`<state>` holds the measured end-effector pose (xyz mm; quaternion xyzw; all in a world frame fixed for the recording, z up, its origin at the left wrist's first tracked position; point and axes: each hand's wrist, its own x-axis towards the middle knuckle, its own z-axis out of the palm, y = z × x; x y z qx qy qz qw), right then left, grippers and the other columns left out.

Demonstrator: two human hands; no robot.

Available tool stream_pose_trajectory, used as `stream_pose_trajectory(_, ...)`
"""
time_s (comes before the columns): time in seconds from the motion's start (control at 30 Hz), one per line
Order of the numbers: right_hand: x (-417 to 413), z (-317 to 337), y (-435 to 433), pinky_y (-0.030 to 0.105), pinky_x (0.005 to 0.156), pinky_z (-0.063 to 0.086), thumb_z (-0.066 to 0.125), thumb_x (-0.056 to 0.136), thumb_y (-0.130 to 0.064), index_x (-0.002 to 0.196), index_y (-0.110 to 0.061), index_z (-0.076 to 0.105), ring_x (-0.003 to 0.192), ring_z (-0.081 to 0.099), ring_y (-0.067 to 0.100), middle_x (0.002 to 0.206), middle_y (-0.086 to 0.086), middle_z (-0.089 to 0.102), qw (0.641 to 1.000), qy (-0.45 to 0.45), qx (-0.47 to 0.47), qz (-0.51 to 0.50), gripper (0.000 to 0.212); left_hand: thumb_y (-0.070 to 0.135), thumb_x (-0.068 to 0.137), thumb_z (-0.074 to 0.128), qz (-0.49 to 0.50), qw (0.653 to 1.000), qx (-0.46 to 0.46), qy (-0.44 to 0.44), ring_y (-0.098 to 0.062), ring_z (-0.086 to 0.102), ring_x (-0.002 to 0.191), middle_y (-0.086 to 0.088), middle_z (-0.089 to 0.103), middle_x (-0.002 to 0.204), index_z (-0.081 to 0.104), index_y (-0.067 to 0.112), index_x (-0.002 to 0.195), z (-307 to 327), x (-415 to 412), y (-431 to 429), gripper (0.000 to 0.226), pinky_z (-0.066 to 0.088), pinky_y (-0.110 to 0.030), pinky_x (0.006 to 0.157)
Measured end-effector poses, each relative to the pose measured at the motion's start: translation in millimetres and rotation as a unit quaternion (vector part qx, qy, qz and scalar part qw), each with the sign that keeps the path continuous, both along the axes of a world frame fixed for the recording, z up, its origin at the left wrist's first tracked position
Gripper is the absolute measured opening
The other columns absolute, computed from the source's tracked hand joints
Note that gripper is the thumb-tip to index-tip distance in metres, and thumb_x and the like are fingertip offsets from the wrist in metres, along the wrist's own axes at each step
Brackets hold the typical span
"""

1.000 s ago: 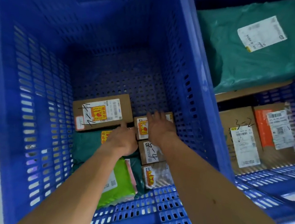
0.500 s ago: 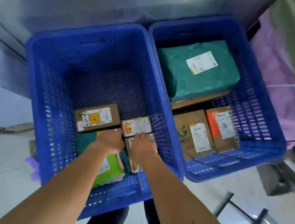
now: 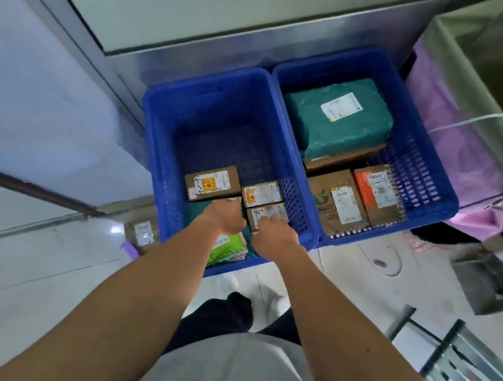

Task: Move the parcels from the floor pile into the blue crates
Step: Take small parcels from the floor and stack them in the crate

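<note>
Fingers of right hand point(image 3: 273, 239) rest flat on small brown cardboard box point(image 3: 267, 214) inside left blue plastic crate point(image 3: 162, 155); left hand point(image 3: 225, 221) curled, contents unclear. Box likely light, stiff; grip by opposite side faces.

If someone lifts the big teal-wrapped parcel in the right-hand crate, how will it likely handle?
The teal parcel keeps a blocky shape, so it probably stays fairly stiff, with something boxy inside. Its wrap looks smooth and wrinkled, so fingers may slip or only bunch the film. It is the largest item in the right crate, so it likely needs both hands.
</note>
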<state>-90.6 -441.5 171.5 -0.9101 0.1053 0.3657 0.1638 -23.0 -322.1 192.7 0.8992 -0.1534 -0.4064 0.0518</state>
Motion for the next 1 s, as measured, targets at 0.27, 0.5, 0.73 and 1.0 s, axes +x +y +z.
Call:
stream_pose_trajectory(0.27, -34, 38, -10, 0.043, 0.099, 0.044, 0.046, 0.098, -0.019, 0.136, -0.006, 0.049, 0.128, 0.048, 0.035, 0.141, 0.017, 0.046, 0.996, -0.052, -0.001, 0.067, 0.041, 0.029, 0.097, 0.047, 0.152, 0.988, -0.026, -0.006, -0.029, 0.059, 0.119, -0.011, 0.061, 0.134, 0.048, 0.014, 0.144, 19, -60, 9, 0.049, 0.047, -0.035, 0.091)
stream_pose_trajectory(0.5, -47, 47, -9, 0.043, 0.093, 0.046, 0.045, 0.1, -0.026, 0.132, -0.007, 0.052, 0.12, 0.053, 0.035, 0.134, 0.018, 0.05, 0.988, -0.08, -0.01, 0.132, 0.038, 0.031, 0.097, 0.048, 0.203, 0.978, -0.008, -0.039, -0.03, 0.061, 0.113, -0.012, 0.062, 0.128, 0.047, 0.014, 0.141, 41, -108, 28, 0.047, 0.051, -0.041, 0.094)
stream_pose_trajectory(0.73, -47, 57, 29, 0.044, 0.099, 0.044, 0.047, 0.098, -0.023, 0.136, -0.005, 0.049, 0.125, 0.048, 0.034, 0.139, 0.018, 0.047, 0.976, -0.081, -0.001, 0.2, 0.042, 0.03, 0.096, 0.046, 0.301, 0.951, 0.01, -0.067, -0.025, 0.056, 0.105, -0.007, 0.062, 0.123, 0.05, 0.02, 0.135, 51, -132, 76, 0.04, 0.045, -0.033, 0.083)
stream_pose_trajectory(1.0, -30, 60, 121, 0.042, 0.101, 0.041, 0.045, 0.098, -0.019, 0.136, -0.009, 0.05, 0.129, 0.046, 0.033, 0.141, 0.016, 0.047, 0.958, -0.088, -0.005, 0.274, 0.04, 0.031, 0.094, 0.051, 0.388, 0.919, -0.018, -0.076, -0.03, 0.056, 0.11, -0.005, 0.061, 0.119, 0.057, 0.019, 0.125, 43, -142, 162, 0.033, 0.039, -0.029, 0.084)
